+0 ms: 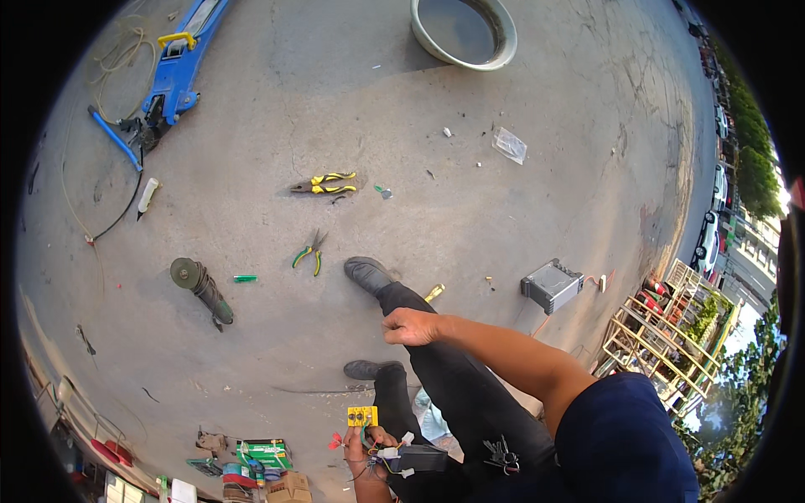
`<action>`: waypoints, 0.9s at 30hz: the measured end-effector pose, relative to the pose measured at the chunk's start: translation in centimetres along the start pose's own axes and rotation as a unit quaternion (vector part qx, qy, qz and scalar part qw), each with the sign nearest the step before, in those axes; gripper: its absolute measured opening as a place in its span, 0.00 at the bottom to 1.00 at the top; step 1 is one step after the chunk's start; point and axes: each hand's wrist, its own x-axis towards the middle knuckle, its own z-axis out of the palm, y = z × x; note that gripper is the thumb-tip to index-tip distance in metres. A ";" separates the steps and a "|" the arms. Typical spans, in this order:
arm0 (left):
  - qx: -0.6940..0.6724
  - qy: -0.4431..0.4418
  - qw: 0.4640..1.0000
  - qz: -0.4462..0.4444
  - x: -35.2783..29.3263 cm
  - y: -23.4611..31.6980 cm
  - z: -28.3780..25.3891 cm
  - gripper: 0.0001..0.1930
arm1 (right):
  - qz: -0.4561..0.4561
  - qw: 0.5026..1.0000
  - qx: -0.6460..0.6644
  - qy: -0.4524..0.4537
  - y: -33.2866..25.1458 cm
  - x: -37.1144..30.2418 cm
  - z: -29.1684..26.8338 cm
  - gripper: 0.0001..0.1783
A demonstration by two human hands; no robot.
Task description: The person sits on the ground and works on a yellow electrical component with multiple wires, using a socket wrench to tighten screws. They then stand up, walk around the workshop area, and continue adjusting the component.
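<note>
My left hand [359, 449], low in the view, is closed around a yellow block [362, 417] with dark round parts on its face. Several thin wires with white connectors [388, 453] run from there to a black box [422, 458] by my lap. Over my raised knee is my right hand [411, 327], its fingers curled together; whether anything is pinched in them is hidden. Just beyond it a yellow-handled tool [434, 292] lies partly behind my leg. A bunch of keys [503, 458] rests against my dark trousers.
On the concrete lie yellow-black pliers [323, 184], green-handled pliers [313, 251] and an angle grinder [201, 289]. A grey metal box [553, 287] stands right. Farther off are a blue floor jack [178, 80] and a water basin [508, 46]. Boxes [289, 488] sit at lower left.
</note>
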 end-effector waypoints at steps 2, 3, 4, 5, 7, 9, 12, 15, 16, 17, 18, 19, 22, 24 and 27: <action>0.056 -0.001 0.998 0.027 -1.7 0.5 0.9 0.12 | -0.015 0.999 0.033 -0.035 -1.9 -4.1 1.5 0.11; 0.064 -0.009 0.997 0.042 -2.6 0.7 1.3 0.12 | -0.040 0.998 0.038 -0.028 -2.9 -5.9 2.3 0.11; 0.092 -0.029 0.994 0.047 -3.6 0.8 1.5 0.12 | -0.070 0.997 0.023 -0.016 -3.9 -7.4 2.9 0.12; 0.121 -0.048 0.990 0.050 -4.4 1.0 1.6 0.12 | -0.101 0.995 0.024 -0.008 -4.7 -8.9 3.6 0.13; 0.172 -0.077 0.981 0.050 -5.9 1.6 1.4 0.11 | -0.119 0.990 -0.003 0.076 -6.4 -11.1 5.5 0.16; 0.205 -0.108 0.971 0.051 -7.3 1.8 1.1 0.11 | -0.135 0.978 -0.012 0.156 -7.2 -13.8 7.5 0.21; 0.237 -0.025 0.965 0.113 -10.2 2.3 0.8 0.13 | -0.156 0.951 -0.003 0.265 -6.6 -17.7 9.7 0.30; 0.243 -0.037 0.958 0.150 -14.0 3.4 1.7 0.13 | -0.116 0.933 -0.006 0.341 -2.3 -22.0 11.4 0.32; 0.249 -0.021 0.954 0.165 -15.4 4.0 2.3 0.13 | -0.073 0.928 0.003 0.364 -0.2 -23.2 12.0 0.33; 0.249 -0.015 0.952 0.176 -16.2 4.2 3.0 0.12 | -0.042 0.920 0.010 0.389 2.2 -24.3 12.6 0.34; 0.216 -0.024 0.958 0.188 -17.1 4.3 3.8 0.12 | -0.018 0.906 0.027 0.421 5.1 -25.6 13.3 0.33; 0.239 -0.022 0.947 0.214 -17.8 4.5 4.6 0.13 | 0.027 0.897 0.047 0.438 8.0 -26.9 14.2 0.33; 0.268 -0.027 0.934 0.236 -18.8 4.8 8.2 0.14 | 0.070 0.861 0.084 0.496 16.1 -31.4 16.4 0.31; 0.273 -0.014 0.926 0.262 -18.9 4.2 11.2 0.15 | 0.083 0.837 0.140 0.523 19.9 -34.5 17.6 0.29; 0.302 -0.109 0.921 0.223 -19.0 2.6 16.4 0.16 | 0.100 0.774 0.313 0.541 21.5 -37.5 17.9 0.28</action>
